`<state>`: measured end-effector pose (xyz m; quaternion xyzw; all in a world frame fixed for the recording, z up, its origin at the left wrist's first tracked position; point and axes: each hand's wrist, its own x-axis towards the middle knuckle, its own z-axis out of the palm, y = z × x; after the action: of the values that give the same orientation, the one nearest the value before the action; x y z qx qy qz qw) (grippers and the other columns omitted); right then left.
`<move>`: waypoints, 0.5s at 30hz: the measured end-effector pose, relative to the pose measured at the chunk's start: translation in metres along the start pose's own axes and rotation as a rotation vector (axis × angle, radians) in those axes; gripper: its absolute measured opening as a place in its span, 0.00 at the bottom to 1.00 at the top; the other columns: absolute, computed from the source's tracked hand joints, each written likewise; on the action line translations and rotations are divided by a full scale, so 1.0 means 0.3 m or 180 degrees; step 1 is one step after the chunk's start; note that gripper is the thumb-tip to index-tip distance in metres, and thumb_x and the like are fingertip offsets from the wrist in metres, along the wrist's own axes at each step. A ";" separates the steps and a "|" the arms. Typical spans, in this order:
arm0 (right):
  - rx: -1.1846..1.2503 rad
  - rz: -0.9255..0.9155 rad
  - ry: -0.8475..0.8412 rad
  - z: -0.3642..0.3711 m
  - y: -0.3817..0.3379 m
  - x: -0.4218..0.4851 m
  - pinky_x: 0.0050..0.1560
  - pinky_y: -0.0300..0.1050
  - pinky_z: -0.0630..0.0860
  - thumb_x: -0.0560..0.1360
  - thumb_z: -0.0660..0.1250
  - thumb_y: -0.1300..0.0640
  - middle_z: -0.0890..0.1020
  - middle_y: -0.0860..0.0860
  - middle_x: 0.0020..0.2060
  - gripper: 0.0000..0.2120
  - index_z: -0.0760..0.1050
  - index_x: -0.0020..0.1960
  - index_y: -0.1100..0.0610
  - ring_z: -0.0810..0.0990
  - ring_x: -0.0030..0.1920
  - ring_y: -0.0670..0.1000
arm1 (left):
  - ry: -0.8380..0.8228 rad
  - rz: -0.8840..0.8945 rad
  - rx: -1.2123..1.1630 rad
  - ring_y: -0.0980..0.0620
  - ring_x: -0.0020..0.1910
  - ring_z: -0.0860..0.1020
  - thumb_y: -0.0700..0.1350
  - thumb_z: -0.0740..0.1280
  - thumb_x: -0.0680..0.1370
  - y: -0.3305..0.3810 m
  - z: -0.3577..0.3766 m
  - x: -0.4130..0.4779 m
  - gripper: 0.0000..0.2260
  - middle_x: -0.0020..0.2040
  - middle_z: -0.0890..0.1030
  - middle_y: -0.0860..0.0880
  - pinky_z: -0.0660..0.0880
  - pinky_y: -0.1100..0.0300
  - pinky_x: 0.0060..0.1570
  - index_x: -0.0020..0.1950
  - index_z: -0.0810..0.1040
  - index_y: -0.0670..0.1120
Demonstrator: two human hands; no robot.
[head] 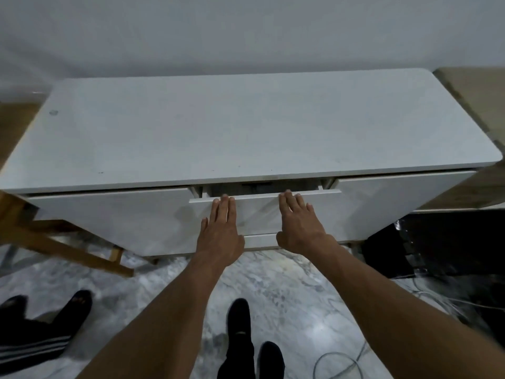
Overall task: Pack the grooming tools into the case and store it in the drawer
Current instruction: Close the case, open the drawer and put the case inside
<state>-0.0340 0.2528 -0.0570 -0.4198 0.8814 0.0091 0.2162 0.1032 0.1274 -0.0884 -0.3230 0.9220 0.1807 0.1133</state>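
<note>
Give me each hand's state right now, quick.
Left hand: open, fingers flat on the drawer front.
Right hand: open, flat on the same front.

Left hand [220, 233], right hand [297, 225]: arms outstretched, fingers straight, palms down.

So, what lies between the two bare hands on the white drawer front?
Only a bare stretch of the glossy white drawer front. The left hand and right hand lie flat on it, apart. The head view shows this.
</note>
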 end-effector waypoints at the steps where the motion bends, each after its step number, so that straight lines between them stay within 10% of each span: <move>1: 0.0000 -0.0004 0.0005 -0.004 0.001 0.012 0.77 0.56 0.47 0.73 0.65 0.56 0.42 0.56 0.79 0.44 0.40 0.78 0.59 0.43 0.79 0.59 | 0.0003 -0.0012 -0.0029 0.48 0.79 0.36 0.51 0.62 0.80 0.001 -0.004 0.011 0.40 0.80 0.34 0.48 0.47 0.47 0.76 0.79 0.34 0.46; 11: 0.0004 0.0000 0.0059 -0.022 0.011 0.114 0.77 0.58 0.48 0.74 0.63 0.55 0.42 0.55 0.79 0.44 0.38 0.78 0.59 0.42 0.78 0.60 | 0.0292 0.0117 -0.0085 0.41 0.79 0.37 0.45 0.61 0.79 -0.015 0.006 0.117 0.39 0.79 0.39 0.40 0.49 0.49 0.77 0.79 0.37 0.40; 15: -0.0013 0.0055 0.0024 -0.003 0.011 0.125 0.77 0.59 0.46 0.74 0.62 0.57 0.40 0.54 0.79 0.44 0.35 0.78 0.58 0.40 0.79 0.59 | 0.0463 0.0243 0.0024 0.32 0.78 0.50 0.46 0.71 0.74 -0.020 0.043 0.136 0.40 0.76 0.58 0.33 0.59 0.41 0.73 0.77 0.54 0.33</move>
<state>-0.0576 0.2273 -0.0711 -0.4126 0.8858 0.0112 0.2119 0.0770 0.1055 -0.1149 -0.2994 0.9402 0.1575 0.0403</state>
